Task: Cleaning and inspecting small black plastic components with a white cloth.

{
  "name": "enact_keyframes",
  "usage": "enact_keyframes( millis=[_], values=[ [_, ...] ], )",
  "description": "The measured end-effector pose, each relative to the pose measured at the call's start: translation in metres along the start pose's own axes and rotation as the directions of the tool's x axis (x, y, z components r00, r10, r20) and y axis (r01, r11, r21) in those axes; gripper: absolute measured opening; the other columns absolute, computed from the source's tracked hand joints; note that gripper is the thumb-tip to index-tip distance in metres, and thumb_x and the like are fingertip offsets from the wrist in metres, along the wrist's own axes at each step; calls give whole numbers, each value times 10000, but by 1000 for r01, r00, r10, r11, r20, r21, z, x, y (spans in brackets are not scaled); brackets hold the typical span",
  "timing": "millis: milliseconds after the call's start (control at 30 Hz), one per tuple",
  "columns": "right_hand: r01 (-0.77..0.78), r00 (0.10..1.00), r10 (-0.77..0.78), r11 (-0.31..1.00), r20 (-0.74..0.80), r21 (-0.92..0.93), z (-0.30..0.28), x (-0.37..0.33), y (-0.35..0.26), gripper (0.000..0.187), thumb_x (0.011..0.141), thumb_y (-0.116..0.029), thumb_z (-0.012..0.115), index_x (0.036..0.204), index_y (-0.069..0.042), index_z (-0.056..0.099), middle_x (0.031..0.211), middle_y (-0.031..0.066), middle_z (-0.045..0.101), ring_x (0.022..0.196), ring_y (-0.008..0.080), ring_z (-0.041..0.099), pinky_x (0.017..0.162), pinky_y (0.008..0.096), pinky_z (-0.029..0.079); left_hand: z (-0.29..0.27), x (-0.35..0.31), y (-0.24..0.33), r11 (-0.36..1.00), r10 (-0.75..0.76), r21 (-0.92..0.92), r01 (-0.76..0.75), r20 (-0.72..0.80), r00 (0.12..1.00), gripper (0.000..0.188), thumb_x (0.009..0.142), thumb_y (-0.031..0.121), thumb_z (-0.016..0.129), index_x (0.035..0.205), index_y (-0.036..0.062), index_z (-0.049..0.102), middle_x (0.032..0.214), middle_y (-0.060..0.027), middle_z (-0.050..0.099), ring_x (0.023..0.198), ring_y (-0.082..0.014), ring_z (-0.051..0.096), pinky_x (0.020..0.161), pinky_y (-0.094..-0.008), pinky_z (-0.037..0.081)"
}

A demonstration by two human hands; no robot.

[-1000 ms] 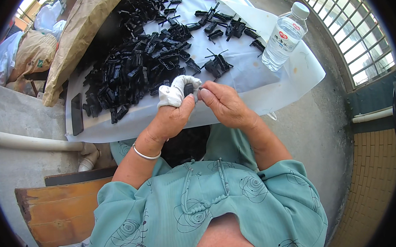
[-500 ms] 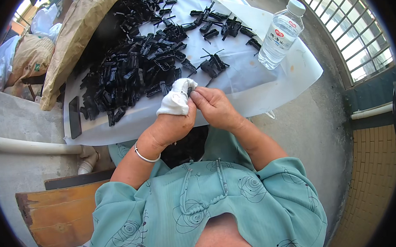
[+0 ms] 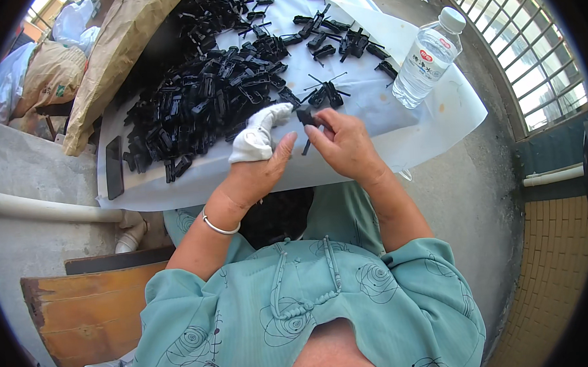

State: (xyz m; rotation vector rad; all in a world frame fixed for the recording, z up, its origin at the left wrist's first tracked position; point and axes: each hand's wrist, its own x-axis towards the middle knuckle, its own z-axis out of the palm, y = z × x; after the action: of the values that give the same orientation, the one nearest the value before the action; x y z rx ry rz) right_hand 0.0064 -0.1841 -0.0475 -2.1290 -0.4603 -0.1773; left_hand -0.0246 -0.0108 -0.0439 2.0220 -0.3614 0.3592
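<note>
My right hand (image 3: 346, 144) pinches a small black plastic part (image 3: 306, 115) between thumb and fingers, above the near side of the table. A thin dark piece hangs below that part. Facing it, my left hand (image 3: 260, 142) wears a white cloth glove over the fingers, with the thumb bare. Its fingers stretch forward, apart from the thumb, and nothing shows in its grasp. Just beyond the hands lies a black part with thin prongs (image 3: 327, 94). A large heap of similar black parts (image 3: 200, 105) spreads to the left and far side.
White sheeting (image 3: 430, 126) covers the table. A clear water bottle (image 3: 427, 60) stands at right, and a dark flat phone-like slab (image 3: 114, 167) lies at left. Brown paper (image 3: 112, 67) borders the heap. Below are a white pipe (image 3: 49, 208), wooden board (image 3: 91, 314) and dark container (image 3: 279, 214).
My hands, earlier together, have separated. The right has moved up and to the right with the black part, now plainly visible. My left fingers have straightened from a curl.
</note>
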Motion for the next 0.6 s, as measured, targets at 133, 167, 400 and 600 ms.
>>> enact_keyframes(
  millis=[133,167,400,600],
  values=[
    [134,973,-173,963,153,234,4,-5,3,122,834,-113,567,810,5,548,584,90,491,504,183,443,497,318,381,9,-1,8,856,-229,-439,274,154,961,248,878,92,545,1113,20,520,838,-69,588,675,-116,564,595,-237,462],
    [205,964,-240,947,119,248,3,-6,4,114,828,-108,578,803,0,549,590,88,493,499,181,437,490,316,377,8,0,11,859,-261,-406,313,178,949,243,888,91,531,1121,25,511,814,-49,576,633,-82,534,544,-214,441],
    [397,918,-380,884,-117,245,6,-14,-24,159,790,-106,662,745,-27,532,602,59,487,499,132,435,458,280,363,7,-1,15,781,-303,-509,363,200,932,249,890,65,512,1134,18,498,758,-25,562,530,-47,478,452,-191,416],
    [23,1000,-27,939,9,343,1,-3,-11,191,843,-147,620,749,-14,520,614,61,483,511,141,401,485,264,363,-2,-3,23,812,-318,-413,413,281,905,238,855,54,552,1084,-13,535,782,-52,588,579,-48,520,468,-201,430]
  ],
)
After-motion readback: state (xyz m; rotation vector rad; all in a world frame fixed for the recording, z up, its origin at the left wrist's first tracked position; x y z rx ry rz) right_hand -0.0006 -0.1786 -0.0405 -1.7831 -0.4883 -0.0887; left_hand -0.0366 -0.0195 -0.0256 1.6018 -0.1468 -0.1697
